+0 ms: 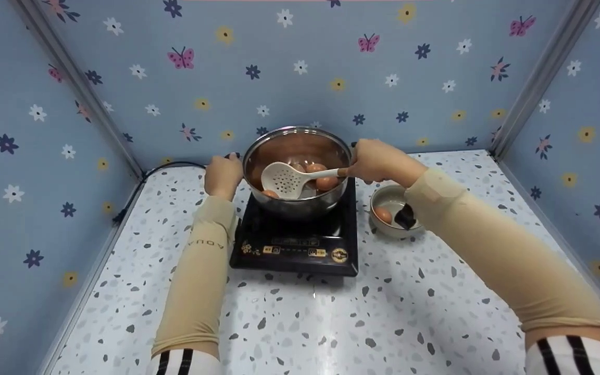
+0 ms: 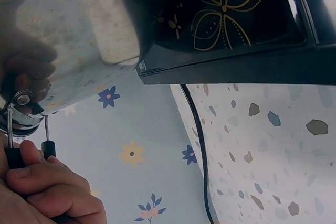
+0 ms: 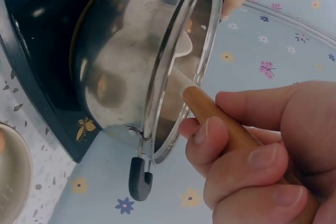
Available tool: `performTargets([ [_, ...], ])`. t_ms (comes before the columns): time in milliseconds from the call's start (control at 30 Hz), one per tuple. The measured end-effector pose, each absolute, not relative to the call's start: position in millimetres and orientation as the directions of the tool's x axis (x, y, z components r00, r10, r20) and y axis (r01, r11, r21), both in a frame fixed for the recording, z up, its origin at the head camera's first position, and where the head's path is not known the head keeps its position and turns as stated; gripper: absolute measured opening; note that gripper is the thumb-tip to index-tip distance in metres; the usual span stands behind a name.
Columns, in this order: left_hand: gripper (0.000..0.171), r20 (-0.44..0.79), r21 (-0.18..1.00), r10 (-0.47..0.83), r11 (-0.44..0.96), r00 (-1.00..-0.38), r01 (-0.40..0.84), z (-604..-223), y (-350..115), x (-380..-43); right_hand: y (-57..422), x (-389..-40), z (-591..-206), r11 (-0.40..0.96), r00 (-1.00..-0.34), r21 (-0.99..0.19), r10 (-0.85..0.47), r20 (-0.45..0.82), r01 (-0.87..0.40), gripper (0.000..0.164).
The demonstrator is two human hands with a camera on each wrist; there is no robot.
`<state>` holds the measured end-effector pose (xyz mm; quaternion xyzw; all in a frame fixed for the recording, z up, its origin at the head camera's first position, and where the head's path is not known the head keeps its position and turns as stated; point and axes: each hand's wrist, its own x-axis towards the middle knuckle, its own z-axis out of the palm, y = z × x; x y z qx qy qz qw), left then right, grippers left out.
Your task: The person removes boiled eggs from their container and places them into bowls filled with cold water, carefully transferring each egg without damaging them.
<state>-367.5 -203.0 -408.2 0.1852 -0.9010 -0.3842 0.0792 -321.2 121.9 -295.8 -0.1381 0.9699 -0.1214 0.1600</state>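
Note:
A steel pot [image 1: 300, 208] sits on a black induction cooker, with several brown eggs [image 1: 326, 183] inside. My left hand [image 1: 223, 176] grips the pot's left handle; in the left wrist view its fingers [image 2: 58, 190] curl round the black grip. Held in my right hand [image 1: 380, 160] is a white slotted spoon [image 1: 283, 179] with a wooden handle [image 3: 226, 121]. The spoon's perforated bowl is inside the pot, among the eggs. The pot's right handle [image 3: 139, 179] is free, below my right hand in the right wrist view.
The induction cooker [image 1: 292, 255] stands on a speckled table [image 1: 300, 323] against a flowered wall. To its right is a bowl [image 1: 396, 232] with one egg [image 1: 383, 214] and a dark object [image 1: 405, 216] in it. A black cord [image 1: 170, 164] runs along the left.

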Motion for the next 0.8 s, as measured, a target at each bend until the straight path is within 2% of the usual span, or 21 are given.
performTargets([
  [233,0.057,0.006,0.724,-0.401,0.634,-0.916,-0.273,-409,-203,-369,118,-325,-286,0.935,-0.889,-0.278,-0.311,-0.336,-0.222,0.042],
  [533,0.058,-0.008,0.714,-0.408,0.637,-0.913,-0.291,-407,-202,-368,121,-331,-283,0.926,-0.846,-0.306,-0.337,-0.414,-0.219,0.047],
  [800,0.058,-0.002,0.711,-0.399,0.644,-0.917,-0.282,-406,-202,-368,137,-336,-283,0.895,-0.802,-0.424,-0.354,-0.481,-0.141,0.035],
])
